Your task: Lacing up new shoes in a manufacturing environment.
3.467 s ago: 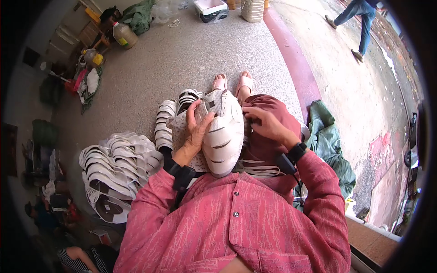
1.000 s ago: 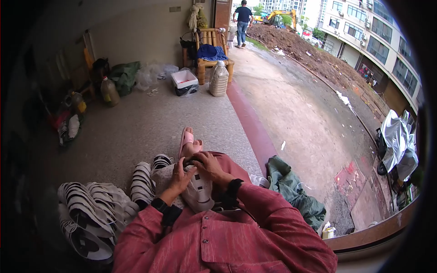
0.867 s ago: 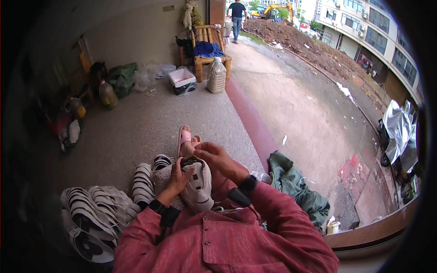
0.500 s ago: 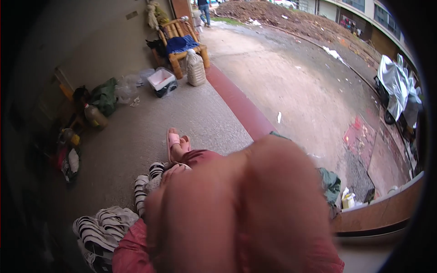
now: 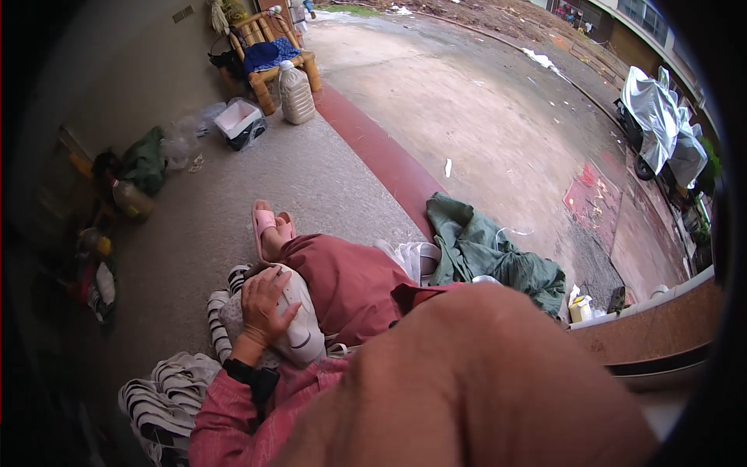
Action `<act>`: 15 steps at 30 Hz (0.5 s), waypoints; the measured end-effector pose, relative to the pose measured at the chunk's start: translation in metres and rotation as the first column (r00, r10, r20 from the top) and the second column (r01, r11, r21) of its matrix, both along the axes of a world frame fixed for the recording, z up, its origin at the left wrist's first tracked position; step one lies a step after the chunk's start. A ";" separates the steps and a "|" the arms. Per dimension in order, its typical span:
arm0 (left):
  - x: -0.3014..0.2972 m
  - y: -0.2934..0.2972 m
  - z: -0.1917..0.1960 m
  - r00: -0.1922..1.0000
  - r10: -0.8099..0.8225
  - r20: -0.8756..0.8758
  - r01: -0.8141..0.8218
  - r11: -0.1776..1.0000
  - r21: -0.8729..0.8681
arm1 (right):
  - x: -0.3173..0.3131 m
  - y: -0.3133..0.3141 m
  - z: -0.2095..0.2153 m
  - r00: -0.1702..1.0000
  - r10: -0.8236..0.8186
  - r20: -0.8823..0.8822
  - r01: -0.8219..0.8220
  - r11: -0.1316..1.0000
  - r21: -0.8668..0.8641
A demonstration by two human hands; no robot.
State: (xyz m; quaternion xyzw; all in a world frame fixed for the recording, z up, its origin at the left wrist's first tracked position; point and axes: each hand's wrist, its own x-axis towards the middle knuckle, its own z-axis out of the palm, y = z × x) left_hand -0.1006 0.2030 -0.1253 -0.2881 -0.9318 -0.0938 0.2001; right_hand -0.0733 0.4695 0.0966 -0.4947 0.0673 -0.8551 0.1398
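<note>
My left hand (image 5: 263,305) lies over a white shoe (image 5: 299,317) on my lap. Its fingers stretch along the near side of the shoe and the thumb presses toward its middle, holding it. A black band (image 5: 253,379) circles that wrist. Very close to the camera, my right hand (image 5: 498,366) fills the lower right as a large soft-edged shape. Its fingers do not show, and whatever they hold is hidden. Reddish trousers (image 5: 350,284) cover my legs, which end in pink slippers (image 5: 264,222).
Black-and-white layered shoe pieces (image 5: 167,393) are stacked at the left. A green cloth (image 5: 490,253) and white strapped items (image 5: 416,257) lie to the right. Ahead stand a bamboo chair (image 5: 264,74), a filled plastic jug (image 5: 296,93) and a white box (image 5: 238,118). A silver-covered vehicle (image 5: 654,113) stands outside.
My right hand has moved lower and to the right across the view, uncovering my left hand, the white shoe and the trousers. The whole view has shifted slightly.
</note>
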 end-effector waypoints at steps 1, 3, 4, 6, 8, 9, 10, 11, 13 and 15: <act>0.002 0.004 0.005 1.000 0.005 -0.007 -0.005 1.000 0.004 | 0.001 0.000 0.000 1.000 0.002 -0.002 -0.002 1.000 -0.010; 0.003 0.009 0.011 1.000 0.004 -0.012 -0.003 1.000 0.010 | 0.001 -0.002 -0.001 1.000 0.007 -0.005 -0.007 1.000 -0.030; 0.002 0.010 0.012 1.000 0.009 -0.007 -0.009 1.000 0.001 | 0.002 -0.003 -0.002 1.000 0.011 -0.007 -0.011 0.999 -0.041; 0.002 0.006 0.010 1.000 0.025 -0.010 -0.025 1.000 -0.006 | 0.004 -0.008 -0.001 0.999 0.034 -0.021 -0.035 0.997 -0.062; -0.003 0.001 0.005 0.999 0.035 0.028 -0.033 0.997 -0.068 | 0.006 -0.015 0.000 0.998 0.056 -0.035 -0.059 0.995 -0.081; 0.000 0.004 0.008 0.999 0.036 0.025 -0.034 0.997 -0.064 | 0.007 -0.018 -0.001 0.997 0.066 -0.043 -0.070 0.993 -0.090; 0.007 0.015 0.021 0.999 0.033 -0.006 -0.033 0.999 0.005 | 0.006 -0.020 0.000 0.996 0.079 -0.051 -0.084 0.991 -0.101; 0.010 0.021 0.028 0.999 0.033 -0.037 -0.030 0.997 0.075 | 0.005 -0.022 0.000 0.994 0.092 -0.059 -0.098 0.989 -0.112; 0.014 0.019 0.029 0.998 0.045 -0.037 -0.042 0.996 0.078 | 0.008 -0.026 0.003 0.989 0.132 -0.073 -0.141 0.982 -0.129; 0.011 0.021 0.030 0.999 0.037 -0.028 -0.035 0.996 0.085 | 0.008 -0.029 0.003 0.985 0.153 -0.077 -0.163 0.976 -0.144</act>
